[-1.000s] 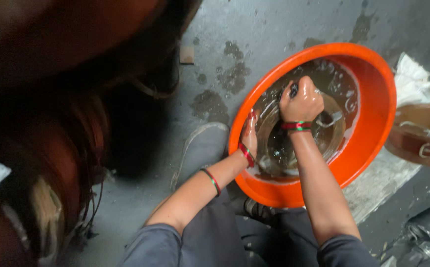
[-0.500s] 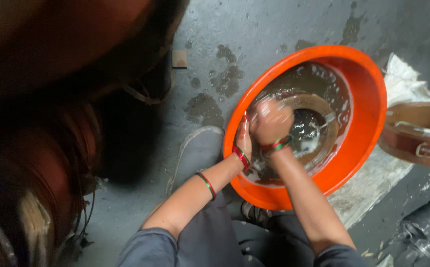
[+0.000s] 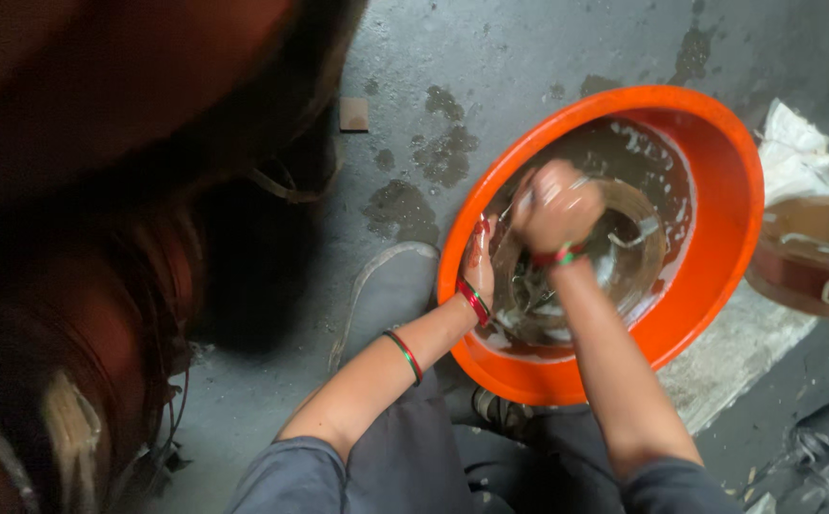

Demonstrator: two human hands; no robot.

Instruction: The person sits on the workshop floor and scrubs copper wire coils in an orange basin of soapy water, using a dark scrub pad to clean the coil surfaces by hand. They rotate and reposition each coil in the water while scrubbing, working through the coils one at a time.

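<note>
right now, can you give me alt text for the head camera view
A person's right hand scrubs inside a round metal pot sitting in an orange plastic basin of murky water, while the left hand steadies the pot's rim. The basin rests on a wet concrete floor.

A small cardboard scrap lies on the wet concrete floor; perhaps a brown pot at right.
</note>
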